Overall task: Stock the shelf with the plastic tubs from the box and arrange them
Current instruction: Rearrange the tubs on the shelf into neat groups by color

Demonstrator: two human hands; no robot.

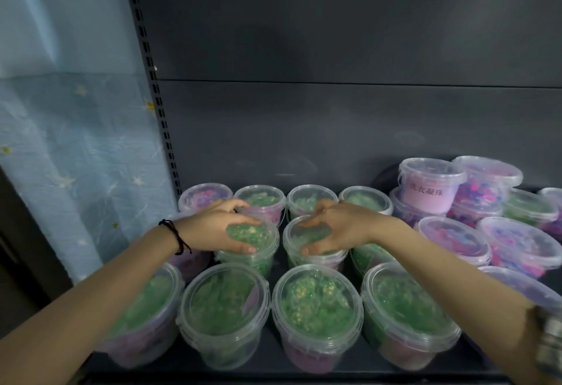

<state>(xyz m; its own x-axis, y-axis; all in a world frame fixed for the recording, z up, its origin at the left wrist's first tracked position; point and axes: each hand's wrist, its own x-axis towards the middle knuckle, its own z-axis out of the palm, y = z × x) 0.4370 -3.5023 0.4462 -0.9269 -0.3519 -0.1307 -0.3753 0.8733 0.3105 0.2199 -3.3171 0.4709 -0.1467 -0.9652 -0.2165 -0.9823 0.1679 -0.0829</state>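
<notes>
Several clear plastic tubs with green or pink-purple contents stand in rows on the dark shelf (273, 363). My left hand (213, 226) grips the lid of a green tub (255, 250) in the middle row, thumb on its near rim. My right hand (331, 229) grips the neighbouring green tub (310, 260) the same way. Both tubs stand upright, side by side. Four green tubs (316, 308) fill the front row. The box is out of view.
Pink-purple tubs (431, 187) are stacked two high at the right, some tilted. The grey back panel (334, 126) rises behind the rows. A slotted upright (155, 95) and a blue star-patterned curtain (76, 141) border the left side.
</notes>
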